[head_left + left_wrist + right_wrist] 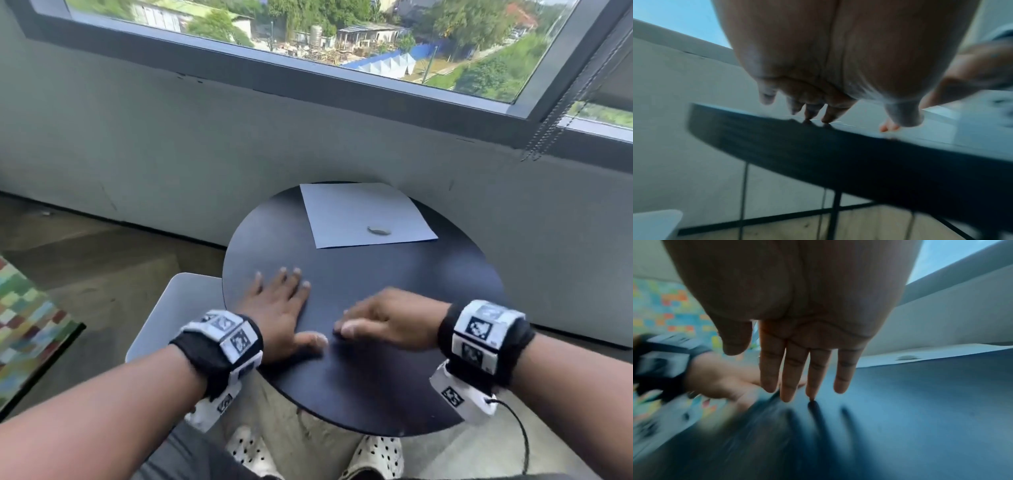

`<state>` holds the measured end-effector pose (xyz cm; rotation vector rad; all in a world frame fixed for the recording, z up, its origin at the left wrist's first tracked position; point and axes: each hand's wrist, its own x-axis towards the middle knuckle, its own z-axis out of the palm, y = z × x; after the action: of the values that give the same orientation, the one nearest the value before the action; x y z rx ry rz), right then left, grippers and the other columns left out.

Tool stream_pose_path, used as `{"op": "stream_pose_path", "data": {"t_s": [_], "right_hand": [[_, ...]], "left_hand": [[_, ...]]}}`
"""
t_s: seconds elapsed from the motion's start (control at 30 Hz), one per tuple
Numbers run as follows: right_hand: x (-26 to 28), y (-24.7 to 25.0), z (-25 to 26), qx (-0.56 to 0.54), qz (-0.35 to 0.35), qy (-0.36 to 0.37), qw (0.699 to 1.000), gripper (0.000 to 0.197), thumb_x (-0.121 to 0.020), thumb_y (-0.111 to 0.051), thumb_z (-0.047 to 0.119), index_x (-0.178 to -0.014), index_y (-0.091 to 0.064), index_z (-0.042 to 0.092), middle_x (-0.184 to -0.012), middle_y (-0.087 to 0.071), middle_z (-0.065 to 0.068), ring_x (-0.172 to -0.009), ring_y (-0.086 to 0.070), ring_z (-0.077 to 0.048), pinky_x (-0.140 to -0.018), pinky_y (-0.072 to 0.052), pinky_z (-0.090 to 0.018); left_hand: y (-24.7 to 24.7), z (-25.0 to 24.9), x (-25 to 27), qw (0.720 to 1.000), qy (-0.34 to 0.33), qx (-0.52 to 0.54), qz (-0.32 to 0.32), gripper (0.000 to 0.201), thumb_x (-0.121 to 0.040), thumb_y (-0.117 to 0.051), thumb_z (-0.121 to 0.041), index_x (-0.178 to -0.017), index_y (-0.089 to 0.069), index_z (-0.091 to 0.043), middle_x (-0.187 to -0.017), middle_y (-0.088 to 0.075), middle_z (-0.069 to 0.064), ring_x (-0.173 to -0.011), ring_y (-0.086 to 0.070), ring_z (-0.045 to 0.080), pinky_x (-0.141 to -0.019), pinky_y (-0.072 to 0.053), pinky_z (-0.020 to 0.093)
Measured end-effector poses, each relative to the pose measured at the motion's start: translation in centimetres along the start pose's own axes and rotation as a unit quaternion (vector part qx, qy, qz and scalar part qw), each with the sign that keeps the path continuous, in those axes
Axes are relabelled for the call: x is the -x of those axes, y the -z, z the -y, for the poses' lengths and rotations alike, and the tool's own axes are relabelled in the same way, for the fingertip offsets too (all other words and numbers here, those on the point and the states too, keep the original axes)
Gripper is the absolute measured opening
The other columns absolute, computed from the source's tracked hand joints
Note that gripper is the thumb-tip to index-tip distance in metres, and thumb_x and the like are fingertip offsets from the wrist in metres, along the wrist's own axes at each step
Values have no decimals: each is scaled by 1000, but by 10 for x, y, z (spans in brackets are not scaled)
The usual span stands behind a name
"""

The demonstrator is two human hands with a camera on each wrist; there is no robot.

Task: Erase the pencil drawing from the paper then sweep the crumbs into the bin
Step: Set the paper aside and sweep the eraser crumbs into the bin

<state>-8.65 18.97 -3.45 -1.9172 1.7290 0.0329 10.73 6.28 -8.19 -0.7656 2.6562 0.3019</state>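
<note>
A white sheet of paper (pixel 363 212) lies at the far side of the round dark table (pixel 394 377); no drawing shows on it from here. A small grey lump (pixel 379 230) sits near the paper's front edge (pixel 907 357); whether it is an eraser or a heap of crumbs I cannot tell. My left hand (pixel 294 308) lies flat on the table's near left part, fingers spread (pixel 828 104). Beside it, my right hand (pixel 356 322) hovers low with straight fingers pointing left, the tips touching the tabletop (pixel 772 369). Both hands hold nothing.
A pale grey rounded object (pixel 178 308), maybe a bin or a seat, stands under the table's left edge. The wall and window run right behind the table. A colourful patterned surface (pixel 24 318) is at far left. My shoes (pixel 376 455) are below the table's front edge.
</note>
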Motion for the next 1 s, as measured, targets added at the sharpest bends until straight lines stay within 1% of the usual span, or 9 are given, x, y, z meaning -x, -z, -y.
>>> {"op": "stream_pose_path", "data": {"t_s": [0.1,0.23,0.33,0.4,0.5,0.6,0.73,0.87,1.0], "right_hand": [[-22,23,-24,11,-134,-79,988,42,-101,-49,39,-141,-52,28,-143,-55,6,-131,-49,-14,-111,-34,-28],[-61,10,-28,115,-21,-113,987,65,-100,-43,47,-157,-18,27,-165,-12,5,-151,-12,-23,-122,-12,-38],[-47,-11,-11,197,34,-59,978,79,-96,-36,63,-158,-8,23,-166,2,4,-151,-2,-30,-121,-15,-48],[-18,-17,2,202,71,28,976,83,-93,-31,69,-157,-16,20,-166,-4,1,-152,-3,-28,-122,-11,-43],[35,-5,0,31,79,21,996,64,-95,-40,60,-151,-38,27,-159,-28,14,-147,-20,-3,-121,-14,-25],[77,7,-38,-69,-94,-161,980,60,-96,-45,55,-150,-36,33,-154,-35,18,-144,-27,0,-117,-17,-18],[117,-38,-88,-116,-155,-394,898,72,-100,-38,53,-157,-19,13,-165,-11,-5,-152,-5,-17,-122,-4,-30],[114,-98,-68,-60,-162,-462,870,84,-93,-20,71,-158,-1,20,-165,12,1,-151,13,-21,-120,0,-51],[91,-108,-10,-82,-181,-452,869,89,-86,-4,75,-158,3,22,-164,19,3,-149,22,-18,-117,12,-56]], "left_hand": [[-7,-37,27,991,-132,-10,18,128,-53,-1,-94,-158,0,-21,-165,15,7,-152,15,24,-123,6,48],[-5,-54,49,953,-267,141,12,82,-85,-42,-76,-152,-35,-29,-161,-28,-8,-150,-14,5,-124,-9,31],[0,-22,40,926,-239,249,-153,49,-90,-45,-65,-119,-68,-34,-124,-67,-12,-120,-56,5,-105,-43,35],[0,9,26,954,-91,210,-193,73,-82,-30,-76,-134,-58,-34,-142,-54,-6,-135,-44,10,-115,-33,38],[-3,27,22,996,62,39,-57,112,-67,-6,-93,-158,-11,-27,-166,0,6,-153,5,23,-124,-1,45],[-21,-11,42,999,-41,-12,2,118,-61,3,-95,-157,10,-27,-163,24,8,-150,23,27,-122,10,49],[-42,-59,61,983,-180,29,-3,97,-76,-19,-94,-156,-6,-41,-163,22,-5,-147,30,19,-119,17,49],[-31,-33,51,994,-72,69,-35,126,-46,10,-102,-156,1,-42,-162,25,-8,-146,30,13,-123,9,44],[-29,-19,54,999,-31,18,31,154,-28,-13,-107,-155,18,-26,-160,32,6,-147,30,23,-122,10,44]]}}
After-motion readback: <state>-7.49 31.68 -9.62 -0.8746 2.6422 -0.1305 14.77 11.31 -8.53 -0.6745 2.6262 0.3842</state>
